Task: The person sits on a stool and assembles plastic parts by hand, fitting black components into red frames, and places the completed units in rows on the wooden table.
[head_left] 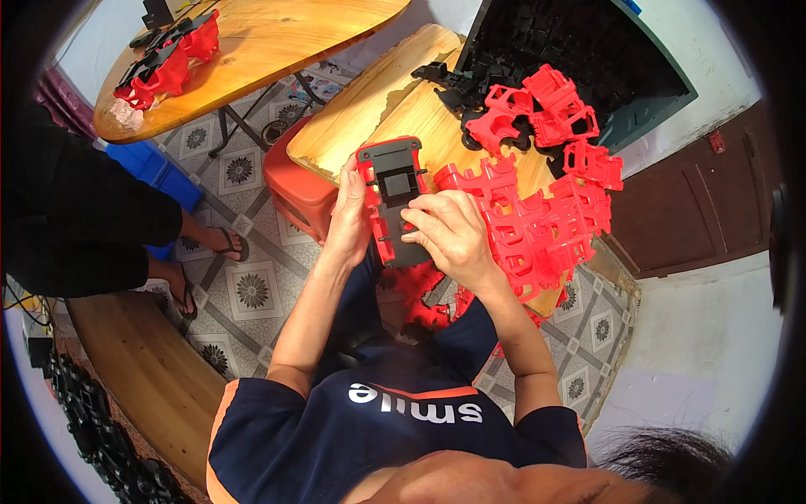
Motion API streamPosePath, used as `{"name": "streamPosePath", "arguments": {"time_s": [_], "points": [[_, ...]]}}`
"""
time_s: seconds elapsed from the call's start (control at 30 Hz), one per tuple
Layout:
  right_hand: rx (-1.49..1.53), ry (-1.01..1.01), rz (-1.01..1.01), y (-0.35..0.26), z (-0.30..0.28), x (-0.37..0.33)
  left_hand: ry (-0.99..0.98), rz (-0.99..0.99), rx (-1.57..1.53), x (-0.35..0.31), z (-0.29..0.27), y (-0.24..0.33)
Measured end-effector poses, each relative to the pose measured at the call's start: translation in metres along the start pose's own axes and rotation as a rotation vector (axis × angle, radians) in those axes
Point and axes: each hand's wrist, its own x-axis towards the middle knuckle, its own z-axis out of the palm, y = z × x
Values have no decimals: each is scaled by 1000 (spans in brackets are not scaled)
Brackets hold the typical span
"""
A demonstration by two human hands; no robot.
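Over my lap I hold a long plastic piece, a black panel point(397, 186) set in a red plastic frame point(380, 238). My left hand point(349, 215) is closed round its left edge, with the thumb along the side. The fingers of my right hand point(454, 236) are pinched together against the panel's lower right part. Whatever sits between those fingertips is hidden or too small to name. A dark rectangular recess shows in the panel's upper half, just above my right fingers.
Red plastic frames point(537, 227) pile up on the wooden table point(403, 109) at the right. Behind them, a dark bin point(579, 50) holds many black parts. A red stool point(298, 185) stands by the table. Another person's legs point(101, 210) are at the left, near a bench point(151, 370).
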Motion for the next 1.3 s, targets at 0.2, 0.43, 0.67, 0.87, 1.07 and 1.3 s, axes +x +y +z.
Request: {"name": "streamPosePath", "arguments": {"time_s": [0.2,0.43,0.67,0.87,1.07,1.3], "points": [[-21,-50,17,-1,-2,0,36,100,197,-5,9,4],[716,278,753,22,22,17,-20,-35,123,-10,27,2],[937,-29,926,35,11,34,112,177,217,13,35,-2],[1140,-56,799,13,8,9,148,172,151,17,51,37],[1221,72,808,-1,5,5,-53,400,304,-17,47,32],[1153,-193,616,-12,19,27,67,618,374,-27,33,64]]}}
